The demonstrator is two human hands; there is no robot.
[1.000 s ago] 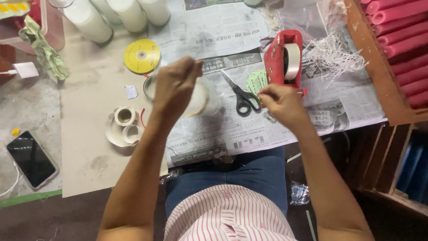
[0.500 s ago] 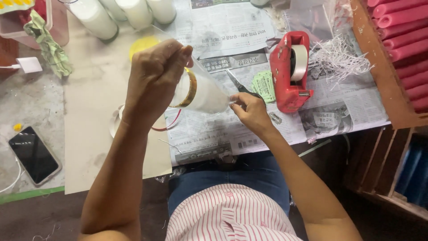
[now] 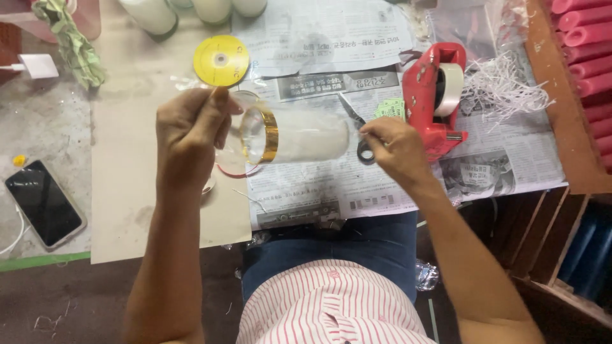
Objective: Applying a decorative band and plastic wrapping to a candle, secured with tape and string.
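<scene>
My left hand (image 3: 191, 134) grips the open end of a glass jar (image 3: 299, 135) with a gold band near the rim and white filling. The jar lies sideways in the air above the newspaper (image 3: 331, 191). My right hand (image 3: 395, 150) is at the jar's base end, fingertips pinched together against it. Whether something small is between those fingers cannot be told. Black-handled scissors (image 3: 352, 116) lie on the newspaper just under my right hand, partly hidden by it.
A red tape dispenser (image 3: 433, 95) stands right of my hand, with shredded white paper (image 3: 503, 89) behind it. A yellow disc (image 3: 221, 60), white candle jars (image 3: 150, 14), a phone (image 3: 43, 202) and pink tubes (image 3: 583, 38) in a wooden crate surround the work area.
My left hand lifted the jar off the table and turned it sideways. My right hand moved left from near the scissors to the jar's base.
</scene>
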